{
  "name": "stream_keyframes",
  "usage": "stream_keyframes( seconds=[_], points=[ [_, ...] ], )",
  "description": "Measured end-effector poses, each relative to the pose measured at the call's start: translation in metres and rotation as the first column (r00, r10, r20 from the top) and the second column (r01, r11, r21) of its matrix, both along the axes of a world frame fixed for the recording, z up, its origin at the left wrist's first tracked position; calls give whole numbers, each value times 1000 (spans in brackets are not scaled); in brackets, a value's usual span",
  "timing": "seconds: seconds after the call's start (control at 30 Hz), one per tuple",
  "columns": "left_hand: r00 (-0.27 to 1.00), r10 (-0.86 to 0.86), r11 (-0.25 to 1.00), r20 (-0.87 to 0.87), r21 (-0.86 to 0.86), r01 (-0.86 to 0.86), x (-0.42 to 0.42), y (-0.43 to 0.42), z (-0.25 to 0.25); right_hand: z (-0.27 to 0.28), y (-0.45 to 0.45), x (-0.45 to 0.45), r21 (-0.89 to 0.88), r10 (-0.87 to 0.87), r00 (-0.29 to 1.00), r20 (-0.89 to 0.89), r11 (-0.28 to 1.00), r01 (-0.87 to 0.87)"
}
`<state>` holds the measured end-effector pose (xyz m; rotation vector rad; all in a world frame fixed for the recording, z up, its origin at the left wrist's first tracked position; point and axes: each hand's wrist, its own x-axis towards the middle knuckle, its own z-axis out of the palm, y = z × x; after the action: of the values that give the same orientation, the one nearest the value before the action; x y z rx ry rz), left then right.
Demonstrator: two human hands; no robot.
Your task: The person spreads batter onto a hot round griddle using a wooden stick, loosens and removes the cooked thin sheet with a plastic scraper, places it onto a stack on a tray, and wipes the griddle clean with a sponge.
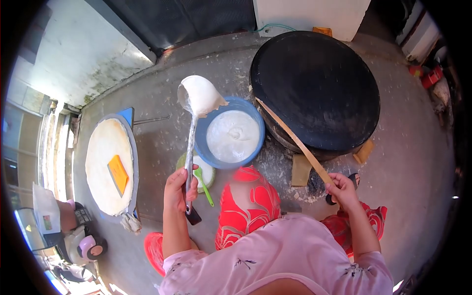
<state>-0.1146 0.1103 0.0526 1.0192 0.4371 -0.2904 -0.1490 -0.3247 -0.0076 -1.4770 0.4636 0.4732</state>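
Note:
My left hand (181, 189) is closed round the handle of a metal ladle (191, 137), its bowl raised and heaped with white batter (204, 96). Below and right of the ladle's bowl, a blue basin (257, 118) on the floor holds more white batter. My right hand (343, 191) grips the lower end of a long flat wooden stick (300, 145). The stick's far tip lies at the left edge of a large round black griddle (317, 88). A green brush (203, 187) rests on a bowl of white stuff (206, 169), near my left hand.
On the left, a stack of pale flatbreads (105, 162) with an orange scraper (118, 174) on it lies on a round board. Yellowish blocks (300, 170) sit beside the griddle's base. A scooter (88, 246) stands at the lower left. Red items (432, 77) are far right.

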Motion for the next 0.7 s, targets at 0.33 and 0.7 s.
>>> stream_keyframes(
  seconds=[0.33, 0.7],
  points=[
    [998, -46, 944, 38, -324, 56, 13, -1, -28, -25, -7, -5, -35, 55, 997, 54, 998, -53],
    [825, -20, 962, -565, -236, -138, 21, -14, -204, -29, 0, -13, -22, 41, 998, 47, 999, -40]
  ],
)
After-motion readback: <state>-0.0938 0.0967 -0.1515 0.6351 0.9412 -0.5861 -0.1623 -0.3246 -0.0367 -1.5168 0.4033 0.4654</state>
